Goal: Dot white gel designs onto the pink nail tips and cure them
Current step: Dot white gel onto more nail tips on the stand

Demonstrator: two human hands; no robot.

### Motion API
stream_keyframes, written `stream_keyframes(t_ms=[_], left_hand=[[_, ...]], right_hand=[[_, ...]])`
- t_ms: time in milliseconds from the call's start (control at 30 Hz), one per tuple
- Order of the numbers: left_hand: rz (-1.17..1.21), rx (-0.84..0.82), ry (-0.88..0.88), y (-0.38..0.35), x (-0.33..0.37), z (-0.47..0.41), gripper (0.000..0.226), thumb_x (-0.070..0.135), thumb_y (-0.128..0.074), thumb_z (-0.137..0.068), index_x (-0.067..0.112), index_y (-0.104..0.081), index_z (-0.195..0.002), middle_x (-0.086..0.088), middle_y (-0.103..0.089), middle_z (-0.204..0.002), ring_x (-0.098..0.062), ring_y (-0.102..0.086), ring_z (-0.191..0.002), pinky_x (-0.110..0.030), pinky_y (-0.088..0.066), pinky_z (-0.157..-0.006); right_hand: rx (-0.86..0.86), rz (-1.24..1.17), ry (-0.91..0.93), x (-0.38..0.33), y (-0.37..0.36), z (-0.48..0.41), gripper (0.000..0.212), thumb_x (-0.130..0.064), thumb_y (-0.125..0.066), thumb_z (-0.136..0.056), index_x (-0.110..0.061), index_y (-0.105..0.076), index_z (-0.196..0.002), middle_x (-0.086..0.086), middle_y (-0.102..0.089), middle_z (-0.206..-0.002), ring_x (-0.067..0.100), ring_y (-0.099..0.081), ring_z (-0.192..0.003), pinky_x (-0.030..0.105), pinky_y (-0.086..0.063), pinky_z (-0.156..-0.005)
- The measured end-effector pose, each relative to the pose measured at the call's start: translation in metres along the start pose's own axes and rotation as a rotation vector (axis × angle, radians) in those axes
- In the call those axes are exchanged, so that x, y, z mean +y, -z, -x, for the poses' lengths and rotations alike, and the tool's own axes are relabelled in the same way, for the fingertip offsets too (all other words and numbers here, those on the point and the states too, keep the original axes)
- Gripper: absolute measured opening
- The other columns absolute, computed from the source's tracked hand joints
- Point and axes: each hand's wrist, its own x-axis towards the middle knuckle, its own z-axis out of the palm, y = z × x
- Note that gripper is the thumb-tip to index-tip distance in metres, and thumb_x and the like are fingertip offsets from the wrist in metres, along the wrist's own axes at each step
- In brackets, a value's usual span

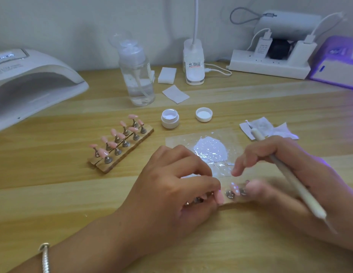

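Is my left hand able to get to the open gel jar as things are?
Likely yes, once it lets go: the left hand is pinching a pink nail tip, but nothing tall stands between it and the gel jar; the nail stand sits off to the side.

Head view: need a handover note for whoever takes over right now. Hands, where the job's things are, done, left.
Left hand: fingers curled over the left end of the near holder, steadying it.
Right hand: holds the dotting pen, thumb beside the tips.
White gel is spread on the palette sheet; the gel jar is open, its lid beside it.
Done: one dotted tip on the near holder; the rest are hidden by the hands.
Left: the far holder carries two rows of plain pink tips. Then cure; the right lamp glows purple.
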Motion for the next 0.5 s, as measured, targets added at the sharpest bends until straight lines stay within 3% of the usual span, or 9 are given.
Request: stream_keyframes(t_ms=[67, 133, 200, 267, 400, 500], left_hand=[[-0.009, 0.028, -0.042, -0.001, 0.000, 0.001, 0.006, 0.024, -0.075, -0.086, 0.022, -0.078, -0.081, 0.009, -0.070, -0.090, -0.015, -0.060, -0.087, -0.031, -0.041, -0.079], [0.011, 0.066, -0.082, 0.000, 0.000, 0.001, 0.002, 0.020, -0.078, -0.083, 0.020, -0.078, -0.081, 0.010, -0.072, -0.091, -0.015, -0.063, -0.087, -0.033, -0.044, -0.081], [0.076, 0.112, -0.069, 0.002, 0.001, 0.000, 0.003, 0.016, -0.077, -0.082, 0.016, -0.078, -0.079, 0.011, -0.074, -0.090, -0.014, -0.066, -0.084, -0.036, -0.047, -0.080], [0.151, 0.141, 0.013, 0.004, 0.001, 0.000, 0.004, 0.016, -0.074, -0.083, 0.015, -0.077, -0.080, 0.012, -0.074, -0.086, -0.011, -0.067, -0.081, -0.039, -0.049, -0.077], [0.631, 0.204, 0.444, 0.010, -0.008, 0.000, 0.011, 0.029, -0.073, -0.081, 0.020, -0.077, -0.080, 0.007, -0.073, -0.082, -0.006, -0.062, -0.073, -0.025, -0.049, -0.064], [0.729, 0.274, 0.570, 0.009, -0.020, -0.001, 0.016, 0.039, -0.072, -0.076, 0.029, -0.078, -0.087, 0.000, -0.075, -0.084, -0.035, -0.060, -0.081, -0.039, -0.048, -0.069]], right_hand=[[0.136, -0.003, -0.052, 0.008, 0.004, 0.003, 0.035, -0.065, -0.037, -0.096, -0.039, -0.056, -0.109, -0.007, -0.067, -0.090, 0.014, -0.062, -0.082, 0.025, -0.044, -0.076], [0.224, -0.003, -0.087, 0.016, 0.012, -0.009, 0.047, -0.072, -0.028, -0.095, -0.037, -0.055, -0.111, -0.008, -0.064, -0.087, 0.011, -0.058, -0.076, 0.021, -0.042, -0.071], [0.200, 0.099, -0.143, 0.021, 0.016, -0.030, 0.051, -0.074, -0.029, -0.093, -0.035, -0.060, -0.100, -0.011, -0.063, -0.081, 0.008, -0.056, -0.071, 0.012, -0.039, -0.060], [0.204, 0.040, -0.175, 0.027, 0.015, -0.044, 0.046, -0.064, -0.040, -0.095, -0.027, -0.064, -0.083, -0.011, -0.061, -0.067, 0.006, -0.052, -0.060, 0.013, -0.037, -0.054], [0.176, 0.000, -0.221, 0.034, 0.001, -0.066, 0.040, -0.040, -0.055, -0.094, -0.013, -0.056, -0.065, -0.007, -0.047, -0.046, 0.004, -0.038, -0.041, 0.012, -0.030, -0.043], [0.127, -0.013, -0.235, 0.031, -0.010, -0.074, 0.043, -0.040, -0.056, -0.093, -0.007, -0.054, -0.065, -0.001, -0.043, -0.046, 0.006, -0.036, -0.039, 0.012, -0.029, -0.040]])
